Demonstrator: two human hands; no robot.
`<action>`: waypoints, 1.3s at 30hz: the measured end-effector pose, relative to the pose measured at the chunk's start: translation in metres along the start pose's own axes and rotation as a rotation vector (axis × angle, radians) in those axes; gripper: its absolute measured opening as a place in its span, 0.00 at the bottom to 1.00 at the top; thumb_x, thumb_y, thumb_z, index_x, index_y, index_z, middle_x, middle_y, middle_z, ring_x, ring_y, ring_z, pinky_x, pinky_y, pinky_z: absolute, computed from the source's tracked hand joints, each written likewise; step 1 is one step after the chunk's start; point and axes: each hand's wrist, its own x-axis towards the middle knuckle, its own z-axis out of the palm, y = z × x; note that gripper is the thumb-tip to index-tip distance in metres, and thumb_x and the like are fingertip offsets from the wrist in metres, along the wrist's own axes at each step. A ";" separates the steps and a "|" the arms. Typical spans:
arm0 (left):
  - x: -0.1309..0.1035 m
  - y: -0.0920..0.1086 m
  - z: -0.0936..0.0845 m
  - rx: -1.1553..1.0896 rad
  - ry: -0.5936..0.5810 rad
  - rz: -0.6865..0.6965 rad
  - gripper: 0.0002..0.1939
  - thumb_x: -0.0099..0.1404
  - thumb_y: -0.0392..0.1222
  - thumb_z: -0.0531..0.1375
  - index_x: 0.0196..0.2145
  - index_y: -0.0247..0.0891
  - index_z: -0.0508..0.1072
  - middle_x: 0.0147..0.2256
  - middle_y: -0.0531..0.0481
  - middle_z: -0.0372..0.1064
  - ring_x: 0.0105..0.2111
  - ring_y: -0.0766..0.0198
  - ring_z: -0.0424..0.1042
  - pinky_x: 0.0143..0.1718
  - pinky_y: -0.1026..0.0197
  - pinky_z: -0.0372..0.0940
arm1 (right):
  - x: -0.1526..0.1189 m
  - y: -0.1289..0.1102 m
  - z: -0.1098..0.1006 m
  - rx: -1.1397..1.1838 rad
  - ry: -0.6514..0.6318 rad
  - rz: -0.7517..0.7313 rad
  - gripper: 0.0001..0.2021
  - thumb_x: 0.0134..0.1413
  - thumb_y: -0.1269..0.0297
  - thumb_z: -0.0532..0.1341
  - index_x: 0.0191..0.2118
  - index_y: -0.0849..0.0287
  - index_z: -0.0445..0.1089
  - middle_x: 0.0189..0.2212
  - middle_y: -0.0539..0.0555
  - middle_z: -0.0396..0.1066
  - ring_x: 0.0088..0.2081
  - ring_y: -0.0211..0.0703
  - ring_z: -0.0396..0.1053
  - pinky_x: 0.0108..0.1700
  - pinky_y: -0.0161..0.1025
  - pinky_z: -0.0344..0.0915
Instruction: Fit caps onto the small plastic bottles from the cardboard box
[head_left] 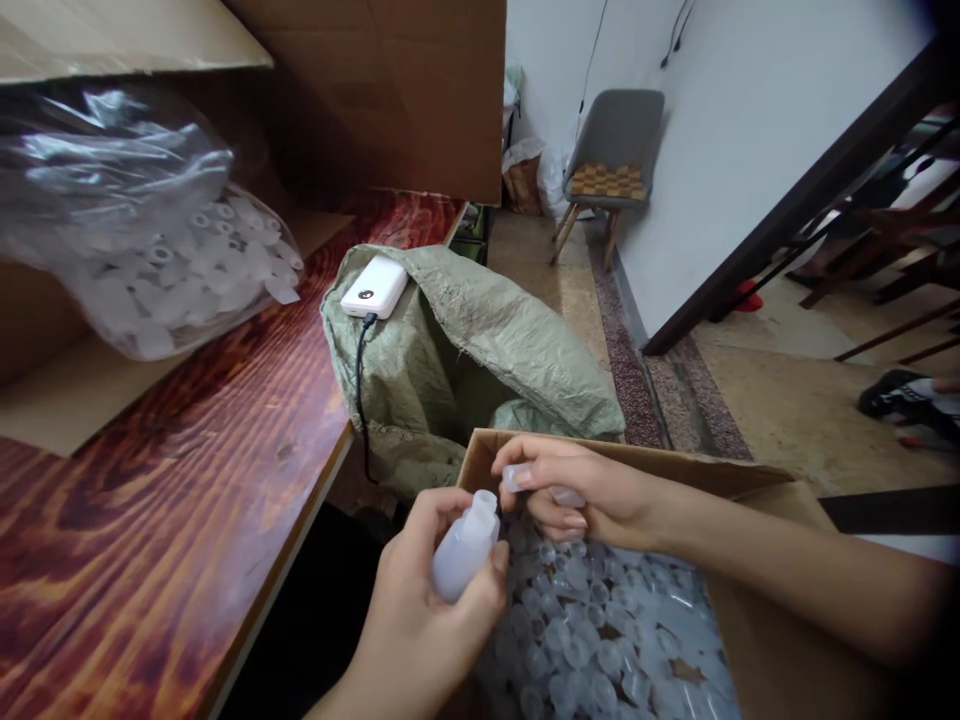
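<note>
A glossy red-brown table point(225, 520) fills the lower left of my remote view, with a carton point(390, 90) standing on it at the back. Past the table's right edge slumps a green sack point(517, 320); in front of that I see a cardboard box point(772, 630). Farther off is a grey chair point(619, 135). At left, a clear bag point(157, 250) bulges with whitish pieces. My left hand point(427, 620) is by the box's left side, my right hand point(592, 490) over the box, just beside it. A white power bank point(375, 286) rests on the sack, its black cable point(359, 380) hanging down. My left fingers grasp a translucent bottle point(461, 560), neck upward, tilted right. My right fingertips pinch a cap point(516, 477); loose caps point(577, 640) heap inside the box
</note>
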 end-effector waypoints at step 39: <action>0.014 -0.016 -0.011 -0.039 -0.016 -0.083 0.15 0.64 0.54 0.58 0.33 0.40 0.66 0.25 0.57 0.64 0.26 0.67 0.63 0.27 0.66 0.58 | -0.024 0.007 0.020 -1.472 0.125 -0.491 0.31 0.61 0.37 0.43 0.34 0.58 0.70 0.22 0.50 0.68 0.25 0.39 0.66 0.29 0.37 0.56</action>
